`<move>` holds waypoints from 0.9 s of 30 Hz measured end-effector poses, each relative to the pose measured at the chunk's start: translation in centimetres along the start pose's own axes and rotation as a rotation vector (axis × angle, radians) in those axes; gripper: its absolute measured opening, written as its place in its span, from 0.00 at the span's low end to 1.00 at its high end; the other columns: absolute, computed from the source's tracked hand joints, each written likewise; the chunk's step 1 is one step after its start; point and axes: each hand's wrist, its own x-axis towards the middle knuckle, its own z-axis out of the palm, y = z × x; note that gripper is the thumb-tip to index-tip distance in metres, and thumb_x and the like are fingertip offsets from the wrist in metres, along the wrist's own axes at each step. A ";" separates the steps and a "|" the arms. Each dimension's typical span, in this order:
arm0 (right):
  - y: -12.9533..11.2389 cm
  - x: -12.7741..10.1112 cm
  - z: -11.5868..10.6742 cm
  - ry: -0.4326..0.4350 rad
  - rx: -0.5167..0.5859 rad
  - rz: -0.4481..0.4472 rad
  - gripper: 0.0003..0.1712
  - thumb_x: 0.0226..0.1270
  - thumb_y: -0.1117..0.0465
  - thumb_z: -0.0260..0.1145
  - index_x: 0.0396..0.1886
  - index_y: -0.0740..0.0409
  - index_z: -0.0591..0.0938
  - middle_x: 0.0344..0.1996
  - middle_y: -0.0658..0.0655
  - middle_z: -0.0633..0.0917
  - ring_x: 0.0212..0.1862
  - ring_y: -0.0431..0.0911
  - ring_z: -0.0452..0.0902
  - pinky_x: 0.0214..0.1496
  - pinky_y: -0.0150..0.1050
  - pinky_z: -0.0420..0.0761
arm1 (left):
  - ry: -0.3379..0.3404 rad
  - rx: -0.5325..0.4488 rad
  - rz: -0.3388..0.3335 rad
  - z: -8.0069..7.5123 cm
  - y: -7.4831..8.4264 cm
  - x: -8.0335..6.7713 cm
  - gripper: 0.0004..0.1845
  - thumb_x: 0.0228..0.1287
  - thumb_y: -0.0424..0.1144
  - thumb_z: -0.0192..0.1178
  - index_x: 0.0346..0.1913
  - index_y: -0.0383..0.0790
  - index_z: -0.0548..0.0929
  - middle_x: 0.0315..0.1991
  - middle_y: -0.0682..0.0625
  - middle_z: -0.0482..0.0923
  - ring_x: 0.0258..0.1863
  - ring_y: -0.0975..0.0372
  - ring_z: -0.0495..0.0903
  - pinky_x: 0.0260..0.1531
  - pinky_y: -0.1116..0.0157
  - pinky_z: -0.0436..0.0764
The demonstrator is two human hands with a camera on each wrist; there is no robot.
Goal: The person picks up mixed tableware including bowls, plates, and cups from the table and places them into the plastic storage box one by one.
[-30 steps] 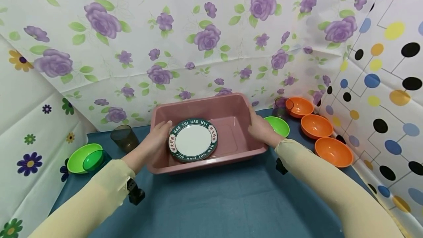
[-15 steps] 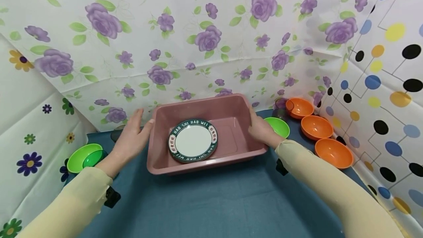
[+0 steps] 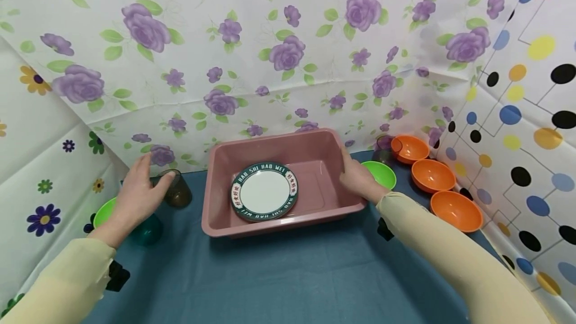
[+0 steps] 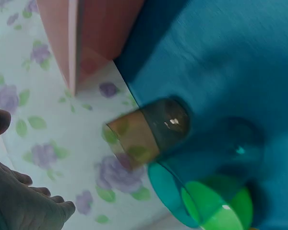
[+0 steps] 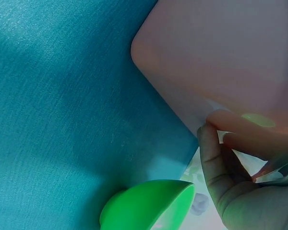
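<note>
A pink plastic tub [image 3: 324,199] stands at the back of the table. Inside its left half lies a round plate [image 3: 264,191] with a green lettered rim. My right hand [image 3: 360,179] holds the tub's right side; its bent fingers [image 5: 211,148] meet the outer wall in the right wrist view. With fingers spread, my left hand [image 3: 137,199] hovers over the left side. Beneath and around it are a light-green bowl [image 3: 104,212], a teal see-through cup [image 3: 148,230] and a brown see-through cup [image 3: 179,194]. The left hand partly hides the bowl and the teal cup.
Right of the tub stand another light-green bowl [image 3: 381,174], a dark see-through cup [image 3: 383,153] and three orange bowls [image 3: 433,176] in a row. Patterned sheets [image 3: 288,99] wall in the back and both sides of the blue-covered table [image 3: 279,274].
My left hand has left the tub's left side and moved left, over the bowl and cups. The right hand stays at the tub, which has not moved.
</note>
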 end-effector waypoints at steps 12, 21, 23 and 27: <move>0.0 0.1 0.1 0.001 0.012 0.009 0.53 0.71 0.71 0.57 0.84 0.52 0.36 0.55 0.67 0.81 0.47 0.56 0.84 0.56 0.56 0.82 | 0.013 -0.049 -0.096 -2.4 -4.4 -2.9 0.47 0.82 0.57 0.40 0.78 0.23 0.31 0.76 0.21 0.28 0.74 0.27 0.33 0.67 0.27 0.42; 0.0 0.2 0.2 0.003 -0.002 0.007 0.53 0.71 0.70 0.57 0.84 0.53 0.36 0.54 0.67 0.82 0.45 0.55 0.84 0.54 0.55 0.84 | 0.043 -0.040 -0.163 -3.6 -7.7 -6.2 0.45 0.83 0.54 0.38 0.77 0.20 0.32 0.74 0.17 0.31 0.72 0.23 0.38 0.65 0.25 0.45; 0.0 0.2 0.2 0.000 0.001 0.008 0.53 0.71 0.70 0.57 0.84 0.52 0.36 0.54 0.67 0.82 0.46 0.56 0.84 0.54 0.56 0.84 | 0.039 -0.035 -0.183 -3.7 -8.2 -6.7 0.45 0.83 0.54 0.37 0.76 0.19 0.32 0.74 0.16 0.30 0.72 0.23 0.37 0.65 0.26 0.44; -0.1 0.1 0.1 -0.012 0.020 0.006 0.53 0.72 0.71 0.56 0.84 0.51 0.35 0.57 0.68 0.80 0.49 0.56 0.84 0.56 0.57 0.82 | 0.062 -0.051 -0.178 -3.4 -9.2 -7.3 0.44 0.83 0.53 0.38 0.76 0.19 0.32 0.74 0.16 0.32 0.72 0.23 0.37 0.66 0.27 0.43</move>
